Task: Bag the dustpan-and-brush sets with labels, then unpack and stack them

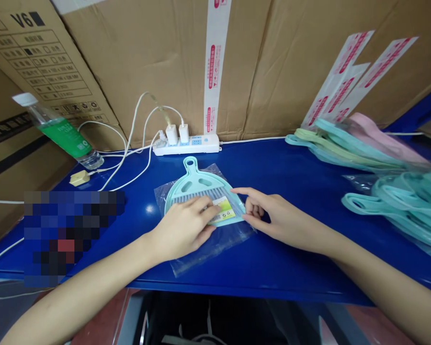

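A mint-green plastic dustpan [197, 179] lies flat on the blue table [301, 268], with a small grey-bristled brush [197, 195] against it. Both rest on a clear plastic bag [215, 251], and a printed label [224, 209] sits on the set. My left hand [181, 227] lies over the bristles and the pan's front, covering part of the brush. My right hand [276, 218] reaches the pan's right corner, its index finger and thumb spread around the corner and bag edge.
A white power strip [186, 145] with plugged-in chargers and cables stands at the back, near a green-labelled water bottle [62, 132]. Cardboard boxes [158, 62] form the back wall. Piles of teal, green and pink dustpan-like pieces [391, 201] lie at right. A pixelated patch [73, 239] hides the left.
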`<state>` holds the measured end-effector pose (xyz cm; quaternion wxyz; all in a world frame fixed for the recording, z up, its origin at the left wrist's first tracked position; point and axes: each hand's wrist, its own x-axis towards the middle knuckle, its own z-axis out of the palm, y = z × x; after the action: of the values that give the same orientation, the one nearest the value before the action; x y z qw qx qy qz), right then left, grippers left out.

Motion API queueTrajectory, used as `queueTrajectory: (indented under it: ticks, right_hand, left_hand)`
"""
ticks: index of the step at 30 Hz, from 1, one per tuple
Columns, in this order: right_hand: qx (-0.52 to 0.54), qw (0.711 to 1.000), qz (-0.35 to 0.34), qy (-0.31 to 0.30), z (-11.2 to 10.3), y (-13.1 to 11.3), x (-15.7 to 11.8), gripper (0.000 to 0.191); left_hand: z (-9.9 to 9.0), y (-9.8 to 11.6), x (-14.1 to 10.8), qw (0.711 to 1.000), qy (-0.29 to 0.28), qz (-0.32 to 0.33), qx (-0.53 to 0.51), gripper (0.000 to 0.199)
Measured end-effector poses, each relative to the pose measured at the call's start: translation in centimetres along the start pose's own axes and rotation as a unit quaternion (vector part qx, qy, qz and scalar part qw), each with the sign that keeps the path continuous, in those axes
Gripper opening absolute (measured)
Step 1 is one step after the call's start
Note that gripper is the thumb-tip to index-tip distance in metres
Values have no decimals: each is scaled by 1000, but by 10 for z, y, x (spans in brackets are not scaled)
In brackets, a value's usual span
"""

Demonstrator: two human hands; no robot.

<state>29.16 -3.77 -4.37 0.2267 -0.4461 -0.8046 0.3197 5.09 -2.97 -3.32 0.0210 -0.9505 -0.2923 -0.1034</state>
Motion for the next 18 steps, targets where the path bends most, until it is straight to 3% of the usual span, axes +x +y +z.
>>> queueTrajectory:
  ticks: [13, 16, 18]
  right_hand:
    - [1, 1000, -4, -18, 2, -5, -1, 49]
    - [-6, 1000, 0, -26, 3, -6, -3, 49]
    - [-32, 999, -3, -20, 2, -5, -4, 49]
  left_hand:
    - [4, 4, 1, 999, -15, -37, -37, 22]
    - [-7, -12, 6, 994, 36, -36, -92, 22]
    - [-17, -34, 16, 992, 64, -88, -57, 28]
